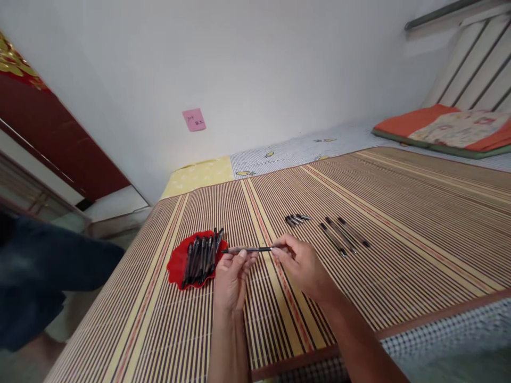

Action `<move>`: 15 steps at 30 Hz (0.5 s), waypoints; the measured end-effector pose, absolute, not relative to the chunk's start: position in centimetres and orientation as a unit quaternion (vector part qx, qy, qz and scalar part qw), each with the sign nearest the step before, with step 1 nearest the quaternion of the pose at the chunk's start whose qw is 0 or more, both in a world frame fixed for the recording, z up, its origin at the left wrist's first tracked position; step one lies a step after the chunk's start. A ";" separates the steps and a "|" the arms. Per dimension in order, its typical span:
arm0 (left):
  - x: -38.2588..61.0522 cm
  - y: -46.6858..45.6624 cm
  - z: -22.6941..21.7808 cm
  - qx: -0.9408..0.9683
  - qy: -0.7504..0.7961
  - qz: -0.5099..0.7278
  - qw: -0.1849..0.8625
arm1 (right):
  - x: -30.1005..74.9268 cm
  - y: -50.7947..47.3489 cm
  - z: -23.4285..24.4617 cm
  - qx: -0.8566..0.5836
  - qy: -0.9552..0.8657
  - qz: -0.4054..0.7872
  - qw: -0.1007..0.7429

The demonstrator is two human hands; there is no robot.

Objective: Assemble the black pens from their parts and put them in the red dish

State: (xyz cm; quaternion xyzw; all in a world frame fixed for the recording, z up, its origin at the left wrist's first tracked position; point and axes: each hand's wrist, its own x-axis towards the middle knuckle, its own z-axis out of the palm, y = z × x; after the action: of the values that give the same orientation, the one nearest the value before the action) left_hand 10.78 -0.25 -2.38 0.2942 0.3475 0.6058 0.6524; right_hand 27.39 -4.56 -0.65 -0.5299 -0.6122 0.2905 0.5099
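My left hand [233, 274] and my right hand [301, 263] pinch the two ends of one black pen [248, 249], held level just above a striped bamboo mat [399, 213]. Both hands are closed on it, the left near the tip end, the right at the other end. To the left lies a red dish [175, 263] holding several black pens [202, 255]. Beyond my right hand, three pen barrels [343, 235] lie side by side on the mat. A few small pen caps [296, 218] lie next to them.
The mat covers a bed against a white wall with a pink sticky note [194, 119]. An orange and patterned folded cushion [451, 130] lies at the far right. A dark blue cloth [43, 271] shows at the left edge, beside the bed.
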 end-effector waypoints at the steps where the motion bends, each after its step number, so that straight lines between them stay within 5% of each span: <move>1: 10.8 -0.3 -2.3 0.303 0.343 0.606 0.650 | 27.2 -4.5 -0.8 -0.528 -0.610 0.298 0.511; 7: 10.2 -0.3 -2.0 0.377 0.328 0.606 0.620 | 25.8 -3.7 -2.0 -0.502 -0.505 0.467 0.524; 15: 9.7 0.6 -2.8 0.296 0.362 0.610 0.639 | 25.1 -3.6 -1.9 -0.519 -0.578 0.344 0.527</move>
State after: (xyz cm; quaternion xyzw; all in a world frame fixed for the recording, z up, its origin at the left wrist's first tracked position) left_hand 9.70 0.56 -2.82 0.2964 0.3618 0.6103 0.6394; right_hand 25.06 -3.60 -1.89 -0.5190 -0.5783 0.3437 0.5273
